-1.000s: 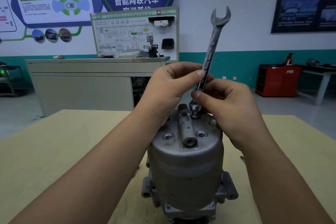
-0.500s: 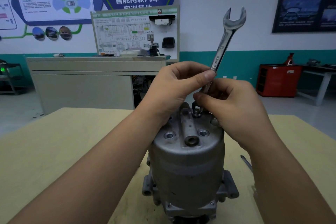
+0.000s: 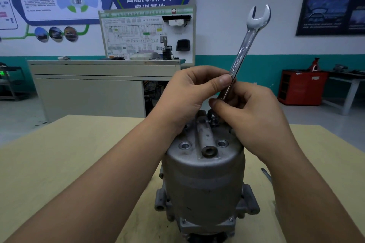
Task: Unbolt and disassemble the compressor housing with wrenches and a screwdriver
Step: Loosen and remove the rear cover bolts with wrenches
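While both hands met just above the compressor housing (image 3: 203,179), the L hand (image 3: 189,96) had thumb and curled fingers pinched on the wrench (image 3: 245,49) at mid-shank, its heel against the housing's top. The R hand (image 3: 254,116) was curled round the lower shank, thumb tip pressed to it just over the bolt (image 3: 213,119). Neither hand was open; both had hold of the same tool. The wrench stood nearly upright, leaning up and to the right of the housing, open-end jaw at the top, free in the air. Its lower end came down at the bolt on the far side of the housing's top, but the R thumb hid the seat, so couldn't tell if it was fully on.

The housing stood on end on the pale table (image 3: 59,163), w/ a raised tube and two recessed holes on its cap. Right of the housing, a thin metal tool tip (image 3: 265,173) lay on the table, mostly hidden by the R forearm. Well behind the housing stood a grey cabinet (image 3: 88,89) w/ a wiring-diagram board (image 3: 146,33) on it, and far behind to the right a red cabinet (image 3: 302,87).
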